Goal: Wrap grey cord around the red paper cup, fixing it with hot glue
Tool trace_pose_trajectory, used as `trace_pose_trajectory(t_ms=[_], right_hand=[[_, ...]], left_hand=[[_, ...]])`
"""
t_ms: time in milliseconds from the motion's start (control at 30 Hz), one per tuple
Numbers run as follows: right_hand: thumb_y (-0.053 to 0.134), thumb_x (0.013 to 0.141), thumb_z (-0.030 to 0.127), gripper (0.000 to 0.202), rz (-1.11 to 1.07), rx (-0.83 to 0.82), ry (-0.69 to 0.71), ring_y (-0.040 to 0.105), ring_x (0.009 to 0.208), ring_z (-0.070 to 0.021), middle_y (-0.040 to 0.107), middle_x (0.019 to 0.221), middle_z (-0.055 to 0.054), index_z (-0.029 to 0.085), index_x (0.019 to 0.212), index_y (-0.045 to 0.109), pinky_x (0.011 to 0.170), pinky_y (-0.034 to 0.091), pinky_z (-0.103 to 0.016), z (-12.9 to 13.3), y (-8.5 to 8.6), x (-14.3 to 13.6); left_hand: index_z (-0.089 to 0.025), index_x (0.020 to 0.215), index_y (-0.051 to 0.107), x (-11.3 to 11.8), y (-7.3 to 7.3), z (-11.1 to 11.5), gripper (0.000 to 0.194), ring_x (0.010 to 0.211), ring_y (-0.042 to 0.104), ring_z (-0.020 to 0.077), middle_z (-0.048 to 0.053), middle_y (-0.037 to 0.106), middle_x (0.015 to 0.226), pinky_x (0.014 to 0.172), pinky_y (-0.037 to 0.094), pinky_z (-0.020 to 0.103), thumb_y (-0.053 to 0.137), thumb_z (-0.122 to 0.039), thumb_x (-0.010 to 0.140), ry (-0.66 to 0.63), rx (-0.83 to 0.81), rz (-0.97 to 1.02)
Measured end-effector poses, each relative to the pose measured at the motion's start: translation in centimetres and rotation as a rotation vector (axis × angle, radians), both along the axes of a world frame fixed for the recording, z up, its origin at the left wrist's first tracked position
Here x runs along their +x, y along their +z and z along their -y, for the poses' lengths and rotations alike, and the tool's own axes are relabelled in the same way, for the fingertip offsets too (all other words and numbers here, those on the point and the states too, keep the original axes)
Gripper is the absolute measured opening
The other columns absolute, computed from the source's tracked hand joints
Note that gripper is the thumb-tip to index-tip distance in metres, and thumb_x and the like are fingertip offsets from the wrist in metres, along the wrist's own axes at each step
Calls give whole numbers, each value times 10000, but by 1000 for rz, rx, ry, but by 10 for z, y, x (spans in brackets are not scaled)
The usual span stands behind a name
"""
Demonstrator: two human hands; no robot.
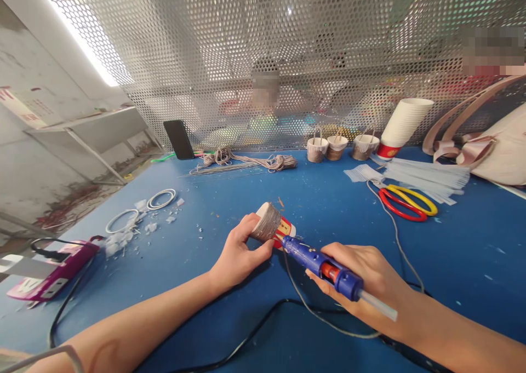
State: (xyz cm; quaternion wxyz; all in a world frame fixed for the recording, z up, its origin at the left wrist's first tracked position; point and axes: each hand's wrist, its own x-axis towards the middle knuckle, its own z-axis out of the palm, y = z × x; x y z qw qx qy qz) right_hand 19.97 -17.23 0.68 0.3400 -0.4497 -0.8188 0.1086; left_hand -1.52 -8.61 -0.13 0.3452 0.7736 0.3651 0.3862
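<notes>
My left hand (242, 248) is closed around a paper cup (268, 222) lying tilted on its side. Grey-brown cord is wound around part of the cup, and its red and yellow print still shows near the base. A loose length of cord (302, 296) runs from the cup across the table to the right. In my right hand (361, 269) is a blue hot glue gun (314, 259), with a clear glue stick (378, 305) sticking out of its back. The gun's nozzle points at the cup's printed side, at the edge of the wound cord.
Red and yellow scissors (406, 203) lie right, beside clear glue sticks (427, 176). Behind stand stacked paper cups (405, 126) and small cord-wrapped cups (318, 149). Cord bundles (283, 162) and a phone (178, 139) are at the back. A pink power strip (53, 271) sits left.
</notes>
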Motion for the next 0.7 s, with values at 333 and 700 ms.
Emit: trace_pose_trajectory(t_ms=[333,700], right_hand=[[454,871,233,88,3,20,-37,529,489,-116,583,594,13,186,830,515,485,378,-237,0,6,-2],[459,900,355,221,-48,-66,-106,533,487,-115,583,583,14,209,738,498,477,384,-236,-3,14,0]], left_hand=[[-158,706,580,-1,-2,-1,47,742,513,154,28,547,767,689,446,261,574,-189,741,-2,20,-9],[-162,683,582,-1,0,-1,54,742,511,157,24,536,755,681,453,265,580,-191,728,-26,-1,-12]])
